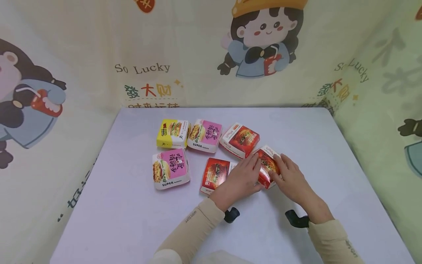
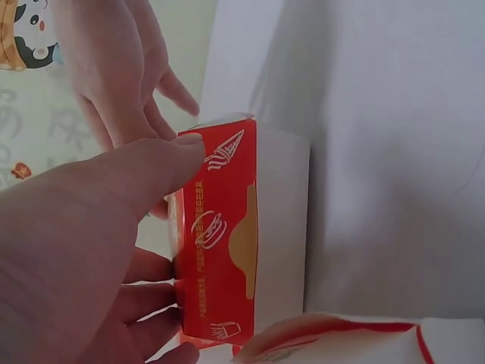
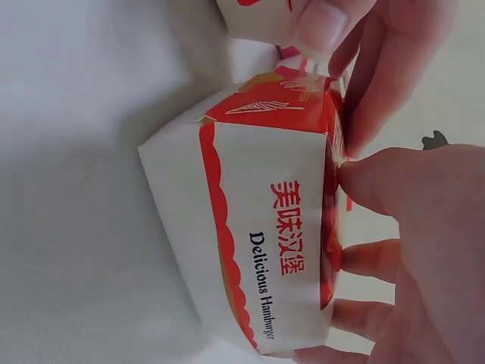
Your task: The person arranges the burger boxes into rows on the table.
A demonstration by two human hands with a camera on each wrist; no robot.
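Note:
A red-and-white hamburger box (image 1: 265, 169) lies on the table between both hands, its top showing a burger picture. My left hand (image 1: 239, 176) reaches across a second red box (image 1: 215, 172) and touches the first box along its left edge. In the left wrist view, the left thumb (image 2: 170, 159) lies at the top edge of the box's red side. My right hand (image 1: 295, 179) rests its fingers and thumb on the top and right edge. In the right wrist view, the box's white side (image 3: 265, 227) bears the words "Delicious Hamburger". The left hand partly hides the second red box.
Behind the hands lies another red box (image 1: 240, 140). A pink box (image 1: 204, 135) and a yellow-and-white box (image 1: 172, 133) stand left of it, with a second pink box (image 1: 171, 168) in front. Printed cloth (image 1: 197, 55) hangs behind the white table (image 1: 132, 227).

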